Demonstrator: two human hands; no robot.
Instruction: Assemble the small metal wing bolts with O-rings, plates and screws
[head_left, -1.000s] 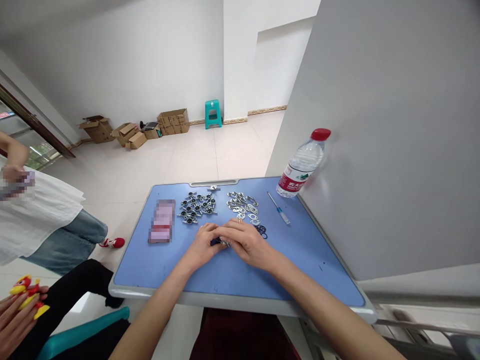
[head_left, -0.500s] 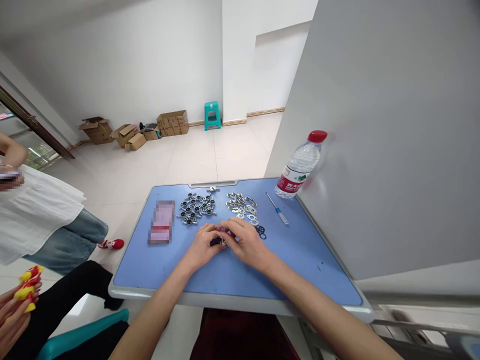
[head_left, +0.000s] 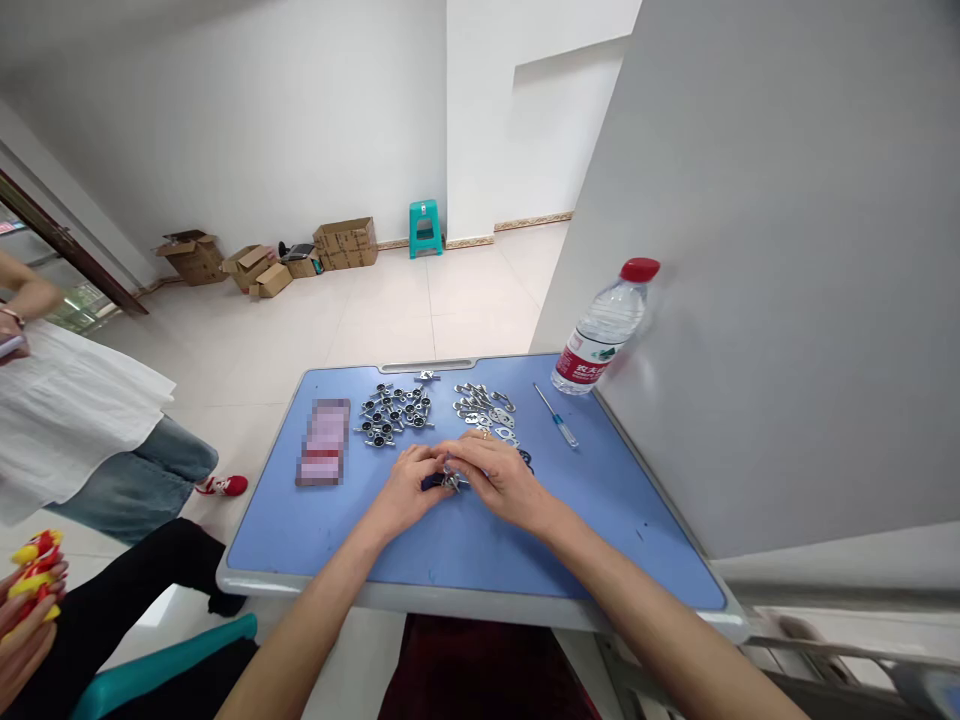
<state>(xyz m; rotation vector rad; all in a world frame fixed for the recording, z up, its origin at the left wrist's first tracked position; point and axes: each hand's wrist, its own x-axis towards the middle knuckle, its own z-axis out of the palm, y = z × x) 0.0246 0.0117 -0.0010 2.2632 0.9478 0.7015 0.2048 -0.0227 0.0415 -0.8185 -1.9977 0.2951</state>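
Both hands meet over the front middle of the blue table [head_left: 525, 545]. My left hand [head_left: 409, 487] pinches a small metal fitting [head_left: 452, 482] with a dark part beside it; fingers hide much of it. Closed over the same fitting from the right, my right hand [head_left: 499, 477] has its fingertips against its top. Behind my left hand lies a cluster of metal fittings with black centres [head_left: 394, 415]. Hooked metal pieces [head_left: 472, 402] and flat oval plates [head_left: 504, 418] lie beyond my right hand, which partly covers some black rings [head_left: 526, 459].
A screwdriver [head_left: 556, 416] lies right of the parts, near a water bottle [head_left: 604, 330] against the grey panel [head_left: 787, 300]. At the left are a blurred pinkish item [head_left: 324, 443], a standing person [head_left: 82, 420] and a seated person's hands holding a red-yellow toy [head_left: 34, 580].
My right hand has shifted slightly right and its fingers lie flatter over the fitting, more of which shows. My left hand stays nearly still. The toy at left has moved a little leftward.
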